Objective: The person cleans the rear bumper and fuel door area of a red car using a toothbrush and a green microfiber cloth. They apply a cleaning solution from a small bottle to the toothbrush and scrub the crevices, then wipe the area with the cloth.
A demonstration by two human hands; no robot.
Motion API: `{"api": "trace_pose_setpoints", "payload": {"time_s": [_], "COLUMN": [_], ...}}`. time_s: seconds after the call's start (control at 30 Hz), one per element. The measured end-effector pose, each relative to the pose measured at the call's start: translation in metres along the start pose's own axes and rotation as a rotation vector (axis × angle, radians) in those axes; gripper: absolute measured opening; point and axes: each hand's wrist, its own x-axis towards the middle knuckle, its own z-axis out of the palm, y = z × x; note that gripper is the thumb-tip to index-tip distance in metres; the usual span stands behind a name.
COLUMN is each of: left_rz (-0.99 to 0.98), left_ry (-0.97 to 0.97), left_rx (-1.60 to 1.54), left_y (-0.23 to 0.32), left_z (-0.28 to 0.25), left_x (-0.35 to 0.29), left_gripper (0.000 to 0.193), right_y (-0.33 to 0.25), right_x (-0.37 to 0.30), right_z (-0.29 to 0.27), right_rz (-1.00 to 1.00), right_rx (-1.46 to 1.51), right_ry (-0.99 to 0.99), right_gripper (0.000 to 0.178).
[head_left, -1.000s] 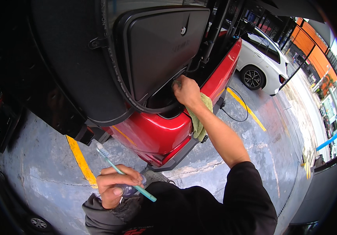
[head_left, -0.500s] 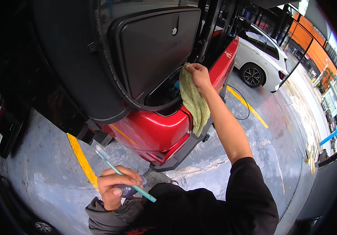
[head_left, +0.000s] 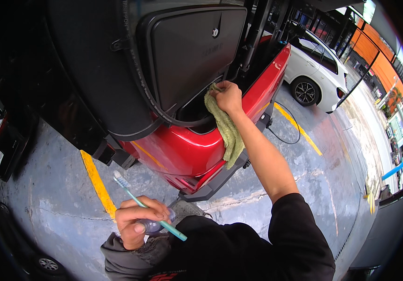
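Observation:
My left hand [head_left: 138, 218] is closed round a pale teal toothbrush [head_left: 171, 228], its white bristles pointing up and to the left. The same hand also grips a small translucent container [head_left: 152, 226], mostly hidden by my fingers and palm. My right hand [head_left: 228, 97] pinches the top of a yellowish-green cloth [head_left: 229, 136] at the edge of a dark opening below a raised black lid [head_left: 194, 56]. The cloth hangs down over the edge of a glossy red body panel [head_left: 187, 154]. My fingertips are partly hidden by the cloth.
A thick black hose [head_left: 140, 86] curves in front of the lid. A white car [head_left: 311, 65] is parked at the far right, with a thin black cable [head_left: 283, 140] on the floor nearer me. Dark cars stand on the left. Yellow lines [head_left: 96, 182] mark the grey concrete.
My right hand has shifted slightly left and down with the cloth, which now covers a different part of the opening's edge. My left hand keeps its hold on the toothbrush.

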Motion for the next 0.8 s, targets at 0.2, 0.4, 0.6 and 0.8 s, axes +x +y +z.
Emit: {"api": "trace_pose_setpoints", "payload": {"time_s": [0.2,0.4,0.6,0.8], "left_rz": [0.003,0.005,0.010,0.022], "left_ry": [0.026,0.029,0.001,0.015], "left_rx": [0.013,0.022,0.022,0.055], "left_y": [0.002,0.002,0.002,0.006], "left_z": [0.000,0.001,0.005,0.006], "left_x": [0.001,-0.001,0.001,-0.006], "left_gripper": [0.047,0.047,0.047,0.046], "right_y": [-0.003,0.000,0.018,0.021], "right_x": [-0.005,-0.010,0.004,0.001], "right_z": [0.005,0.009,0.006,0.005], "right_rz": [0.146,0.049,0.069,-0.005], "right_rx": [-0.138,-0.093,0.051,0.034], "right_ry": [-0.033,-0.037,0.015,0.043], "right_gripper": [0.035,0.035,0.037,0.035]}}
